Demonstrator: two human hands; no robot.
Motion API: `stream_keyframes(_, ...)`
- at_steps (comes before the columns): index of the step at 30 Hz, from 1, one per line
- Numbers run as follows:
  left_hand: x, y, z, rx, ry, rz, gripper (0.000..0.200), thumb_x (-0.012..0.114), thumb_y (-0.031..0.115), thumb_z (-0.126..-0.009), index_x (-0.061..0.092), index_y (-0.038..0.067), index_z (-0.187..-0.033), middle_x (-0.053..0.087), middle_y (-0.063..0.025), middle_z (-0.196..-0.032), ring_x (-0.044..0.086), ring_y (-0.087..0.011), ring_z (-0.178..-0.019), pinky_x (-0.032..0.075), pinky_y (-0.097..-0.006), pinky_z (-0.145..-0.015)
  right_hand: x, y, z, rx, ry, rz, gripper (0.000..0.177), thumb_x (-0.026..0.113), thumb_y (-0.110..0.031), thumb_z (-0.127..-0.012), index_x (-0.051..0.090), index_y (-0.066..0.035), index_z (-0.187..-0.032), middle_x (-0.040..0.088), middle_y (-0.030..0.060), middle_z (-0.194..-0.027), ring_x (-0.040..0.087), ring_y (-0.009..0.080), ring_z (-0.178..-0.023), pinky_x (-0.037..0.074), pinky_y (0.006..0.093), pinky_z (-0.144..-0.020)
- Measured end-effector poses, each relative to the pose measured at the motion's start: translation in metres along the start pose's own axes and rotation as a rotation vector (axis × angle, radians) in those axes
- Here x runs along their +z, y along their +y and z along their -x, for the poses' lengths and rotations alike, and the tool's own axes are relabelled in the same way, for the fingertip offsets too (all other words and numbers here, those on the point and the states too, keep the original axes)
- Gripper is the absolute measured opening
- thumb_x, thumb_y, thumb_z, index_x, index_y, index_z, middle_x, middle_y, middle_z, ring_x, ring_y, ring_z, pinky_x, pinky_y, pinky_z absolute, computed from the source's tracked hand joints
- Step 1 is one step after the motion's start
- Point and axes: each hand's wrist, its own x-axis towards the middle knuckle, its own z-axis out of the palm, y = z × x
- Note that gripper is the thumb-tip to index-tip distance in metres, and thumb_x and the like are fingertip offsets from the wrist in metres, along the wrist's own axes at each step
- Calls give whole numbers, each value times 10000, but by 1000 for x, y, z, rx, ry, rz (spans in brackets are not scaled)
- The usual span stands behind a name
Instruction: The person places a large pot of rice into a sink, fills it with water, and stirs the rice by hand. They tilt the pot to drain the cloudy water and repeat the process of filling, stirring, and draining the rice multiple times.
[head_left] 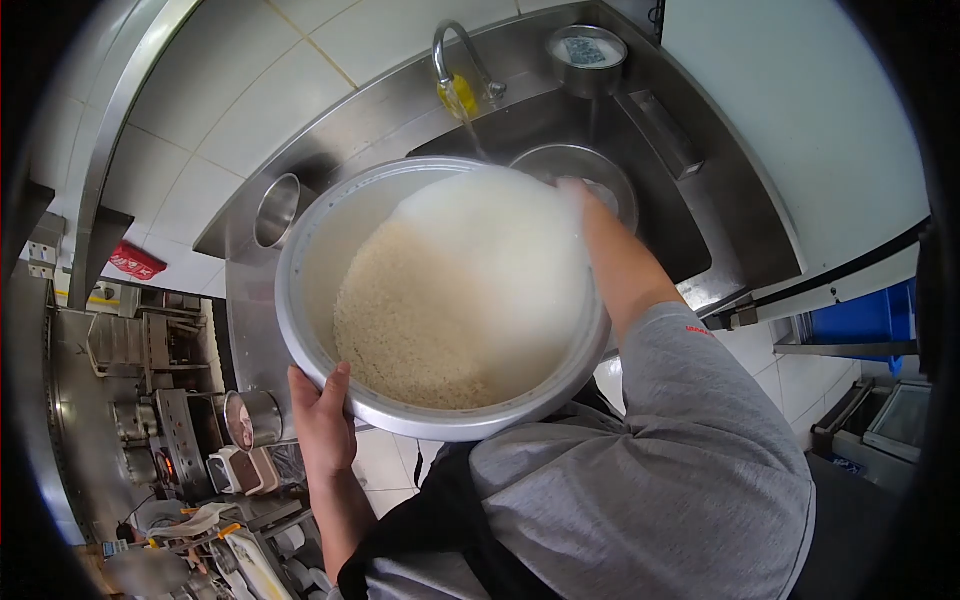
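Observation:
A large round metal pot (300, 340) is tilted toward the sink, with wet rice (410, 320) heaped at its near left side and cloudy white water (510, 240) pooled at its far right side. My left hand (325, 410) grips the near left rim, thumb over the edge. At the far right rim, my right hand (582, 200) holds the pot; it is blurred and its fingers are mostly hidden. Just beyond the pot is a metal bowl (625, 175) in the sink, partly covered by my right hand and the pot.
A curved tap (455, 35) stands behind the sink (690, 240), with a yellow object (458, 95) beside it. A metal container (588, 60) sits at the back corner. One steel cup (278, 210) lies left of the pot. Another steel pot (252, 420) is at lower left.

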Motion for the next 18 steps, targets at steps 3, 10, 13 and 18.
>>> stream_keyframes(3, 3, 3, 0, -10, -8, -16, 317, 590, 55, -918, 423, 10, -1183, 521, -73, -1046, 500, -131, -915, 432, -286, -830, 4, -4, 6, 5, 69, 158, 424, 329, -259, -975, 546, -8, -1239, 610, 163, -1160, 613, 263, -991, 492, 406, -886)
stream_keyframes(10, 8, 2, 1, 38, -7, -74, 317, 558, 73, -923, 448, -17, -1207, 572, -119, -1091, 561, -165, -959, 458, -309, -856, -13, 13, -51, -90, 9, 5, 395, 378, -238, -961, 550, -30, -1250, 623, 151, -1151, 612, 250, -1029, 502, 381, -896)
stream_keyframes(13, 14, 7, 3, 39, -1, -73, 295, 575, 79, -926, 442, -9, -1174, 548, -92, -1039, 526, -140, -914, 445, -287, -818, -17, 15, -56, -277, -2, 276, 365, 404, -196, -950, 573, -32, -1230, 628, 154, -1146, 609, 254, -1044, 500, 383, -903)
stream_keyframes(18, 23, 12, 5, 47, 7, -56, 263, 590, 87, -930, 437, -2, -1126, 523, -60, -972, 490, -107, -844, 433, -261, -760, -34, 30, -92, -477, -129, 520, 326, 486, -144, -921, 604, -23, -1200, 633, 158, -1141, 611, 269, -1045, 501, 386, -899)
